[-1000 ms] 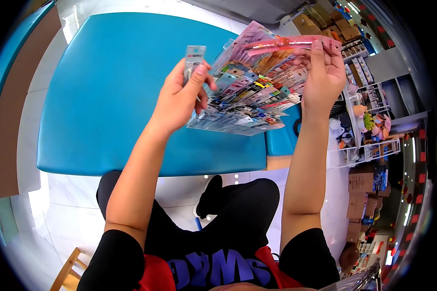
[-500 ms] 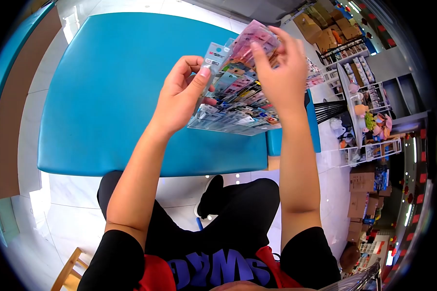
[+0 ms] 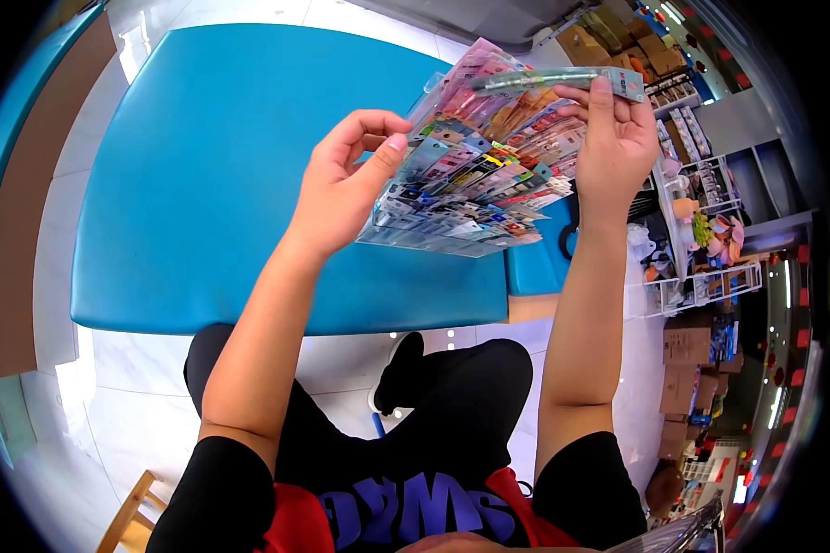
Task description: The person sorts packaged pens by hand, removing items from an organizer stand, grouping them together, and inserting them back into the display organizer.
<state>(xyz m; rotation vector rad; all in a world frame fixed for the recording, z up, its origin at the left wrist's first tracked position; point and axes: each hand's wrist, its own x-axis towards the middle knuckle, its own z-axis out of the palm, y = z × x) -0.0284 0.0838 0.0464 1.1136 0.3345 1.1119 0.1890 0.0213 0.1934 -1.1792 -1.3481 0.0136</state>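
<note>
A clear display box (image 3: 484,247) packed with rows of flat, carded stationery packs stands on the blue padded bench. In my right hand (image 3: 616,147) is a slim packaged pen (image 3: 549,80), greenish, in a clear sleeve. I pinch it near its printed header, and it lies almost level above the box's far right part. My left hand (image 3: 346,180) is by the box's left edge, fingers loosely curled. Its thumb and forefinger are slightly apart with nothing seen between them; whether the fingertips touch the box I cannot tell. Pink packs (image 3: 475,78) fill the box's far end.
The blue bench (image 3: 249,184) spreads out in front of my knees, with a smaller blue seat (image 3: 537,269) at its right. Shelves and cardboard boxes (image 3: 687,347) line the right side. A wooden stool (image 3: 129,516) is at lower left.
The packaged pen has passed from my left hand to my right, which has moved right and turned it level. My left hand has let go and stayed by the box's left edge.
</note>
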